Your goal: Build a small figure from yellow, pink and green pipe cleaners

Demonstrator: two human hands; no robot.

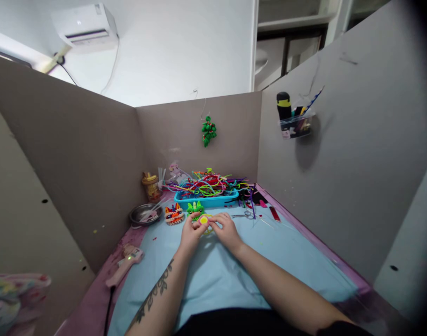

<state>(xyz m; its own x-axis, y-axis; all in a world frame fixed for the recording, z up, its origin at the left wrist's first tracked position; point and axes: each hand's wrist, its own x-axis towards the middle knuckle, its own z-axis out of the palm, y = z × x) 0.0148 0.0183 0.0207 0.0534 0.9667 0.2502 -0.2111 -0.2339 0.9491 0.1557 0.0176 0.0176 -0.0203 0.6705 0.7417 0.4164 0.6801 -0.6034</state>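
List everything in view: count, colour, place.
Piece: 1, yellow and pink, centre
Tray: 1, blue, centre back
Fuzzy stems: many, multicoloured, in tray
Figures: 2, orange, green, near tray
Scissors: 1, silver, centre right
Strip: 1, red, right side
Bowl: 1, silver, left of figures
Jar: 1, yellowish, behind bowl
Corded tool: 1, pink, lower left
Cloth: 1, multicoloured, bottom left
Sheet: 1, light blue, foreground
Partitions: 3, grey, left, back, right
Hanging bundle: 1, green, back partition
Caddy: 1, clear, right partition
Air conditioner: 1, white, upper left
Left hand: 1, holding piece
Right hand: 1, touching piece
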